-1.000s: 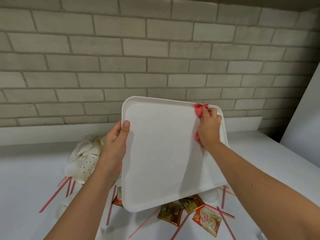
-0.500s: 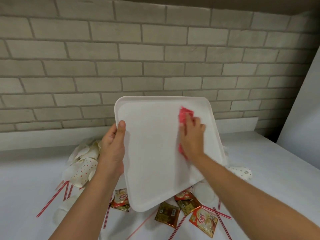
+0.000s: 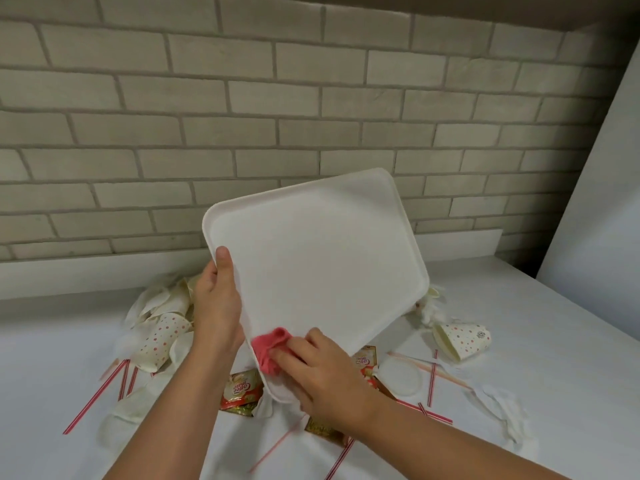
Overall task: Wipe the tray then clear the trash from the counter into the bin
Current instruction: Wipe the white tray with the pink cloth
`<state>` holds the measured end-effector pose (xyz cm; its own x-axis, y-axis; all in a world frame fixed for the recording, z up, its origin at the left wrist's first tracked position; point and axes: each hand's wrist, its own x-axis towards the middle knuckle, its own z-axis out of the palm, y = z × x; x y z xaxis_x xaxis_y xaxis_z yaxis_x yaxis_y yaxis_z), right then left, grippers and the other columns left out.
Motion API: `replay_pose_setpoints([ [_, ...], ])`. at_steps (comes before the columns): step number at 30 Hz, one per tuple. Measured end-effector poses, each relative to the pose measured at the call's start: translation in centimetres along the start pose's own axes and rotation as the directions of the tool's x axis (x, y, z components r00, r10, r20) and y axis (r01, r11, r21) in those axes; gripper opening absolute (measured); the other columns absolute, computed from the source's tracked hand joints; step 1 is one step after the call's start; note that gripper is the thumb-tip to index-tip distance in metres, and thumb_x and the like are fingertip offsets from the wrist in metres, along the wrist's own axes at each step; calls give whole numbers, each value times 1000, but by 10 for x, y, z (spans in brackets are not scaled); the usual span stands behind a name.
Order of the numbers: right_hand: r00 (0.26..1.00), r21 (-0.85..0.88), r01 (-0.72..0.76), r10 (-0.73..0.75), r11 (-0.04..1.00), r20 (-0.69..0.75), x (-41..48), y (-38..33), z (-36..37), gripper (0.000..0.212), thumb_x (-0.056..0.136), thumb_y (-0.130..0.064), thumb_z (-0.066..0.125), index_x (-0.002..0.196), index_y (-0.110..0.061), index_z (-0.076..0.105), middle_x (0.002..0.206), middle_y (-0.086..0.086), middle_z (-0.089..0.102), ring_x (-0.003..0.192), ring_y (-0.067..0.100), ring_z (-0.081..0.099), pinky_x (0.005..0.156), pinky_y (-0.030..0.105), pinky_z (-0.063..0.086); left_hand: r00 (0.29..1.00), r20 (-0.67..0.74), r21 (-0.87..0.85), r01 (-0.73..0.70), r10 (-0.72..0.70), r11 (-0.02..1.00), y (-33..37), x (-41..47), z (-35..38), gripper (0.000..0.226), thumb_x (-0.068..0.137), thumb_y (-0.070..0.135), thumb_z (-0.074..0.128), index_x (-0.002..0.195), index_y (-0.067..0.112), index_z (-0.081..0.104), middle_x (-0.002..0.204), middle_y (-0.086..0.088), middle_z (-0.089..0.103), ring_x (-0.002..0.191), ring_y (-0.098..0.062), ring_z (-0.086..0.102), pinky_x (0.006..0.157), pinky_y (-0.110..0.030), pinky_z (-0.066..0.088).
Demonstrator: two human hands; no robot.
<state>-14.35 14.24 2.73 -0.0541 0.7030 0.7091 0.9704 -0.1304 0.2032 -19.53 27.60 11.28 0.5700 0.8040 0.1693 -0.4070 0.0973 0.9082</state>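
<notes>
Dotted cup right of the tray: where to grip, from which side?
Probably across the side wall of the dotted cup, coming from above. It lies on its side on the counter, its open mouth toward the tray, so the curved wall faces up.

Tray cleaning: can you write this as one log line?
step: wiping tray | left hand: grips tray edge | right hand: presses pink cloth on near corner | cups, straws, sachets on counter: not cleared
</notes>
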Motion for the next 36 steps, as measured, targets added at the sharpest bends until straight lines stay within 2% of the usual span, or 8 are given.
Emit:
replay_pose_setpoints([
  [3, 970, -13, -224, 224, 975, 95, -25, 14, 2, 8, 87, -19, 56, 93, -18, 61, 88, -7, 56, 70, 13, 49, 62, 25, 45, 1000, 15, 32, 11, -12, 999, 2, 2, 1, 33, 97, 42, 39, 84, 21, 61, 86, 3, 68, 81, -16, 65, 75, -31, 53],
  [6, 792, -3, -580, 565, 814, 233, -35, 40, -8, 23, 97, -28, 45, 111, -16, 60, 104, -3, 63, 90, 18, 58, 75, 30, 49, 1000, 20, 64, 22, -24, 998, 6, 1, -1, 34, 97, 45, 37, 83, 25, 61, 85, 5, 68, 79, -14, 65, 71, -29, 52],
  [14, 506, -301, -796, 850, 526, 147, -59, 157, -45, 24, 97, -20, 44, 120, -18, 50, 112, 5, 61, 103, 25, 50, 80, 35, 46, 996, -5, 92, 85, -85, 992, 14, 1, -11, 37, 95, 50, 35, 78, 25, 57, 70, 7, 67, 70, -11, 60, 55, -25, 44],
  [16, 466, -317, -819, 877, 478, 117, -59, 175, -52, 29, 98, -19, 41, 126, -16, 47, 117, 7, 56, 106, 27, 47, 85, 37, 46, 996, -1, 87, 89, -89, 992, 13, -1, -11, 37, 95, 50, 36, 80, 24, 58, 77, 5, 66, 71, -12, 61, 54, -24, 46],
  [22, 446, -261, -848, 887, 461, 116, -74, 160, -41, 28, 100, -25, 37, 122, -11, 48, 120, 9, 55, 106, 26, 49, 84, 37, 48, 998, -37, 28, 58, -57, 998, 16, -4, -9, 34, 95, 48, 41, 79, 23, 59, 85, 6, 66, 78, -13, 63, 67, -27, 51],
  [27, 570, -69, -796, 782, 602, 252, -72, 117, -35, 27, 96, -31, 48, 119, -17, 51, 113, -1, 57, 98, 14, 51, 81, 27, 45, 996, -77, 2, 42, -42, 999, 14, -2, -2, 35, 94, 47, 45, 75, 21, 58, 84, 5, 66, 79, -14, 63, 72, -30, 53],
  [30, 670, 28, -713, 669, 701, 322, -60, 78, -31, 29, 96, -29, 48, 121, -15, 50, 116, -2, 55, 103, 17, 49, 84, 30, 43, 995, -92, -3, 43, -43, 999, 9, 1, 5, 37, 93, 47, 47, 70, 19, 52, 82, 3, 64, 82, -19, 61, 78, -34, 52],
  [36, 695, 202, -715, 648, 670, 311, -62, 28, -27, 38, 91, -40, 42, 122, -18, 51, 113, -3, 53, 101, 14, 47, 89, 27, 41, 995, -97, -31, 9, -12, 999, -1, -4, 17, 39, 94, 44, 48, 65, 17, 51, 75, 4, 61, 72, -13, 59, 71, -29, 51],
])
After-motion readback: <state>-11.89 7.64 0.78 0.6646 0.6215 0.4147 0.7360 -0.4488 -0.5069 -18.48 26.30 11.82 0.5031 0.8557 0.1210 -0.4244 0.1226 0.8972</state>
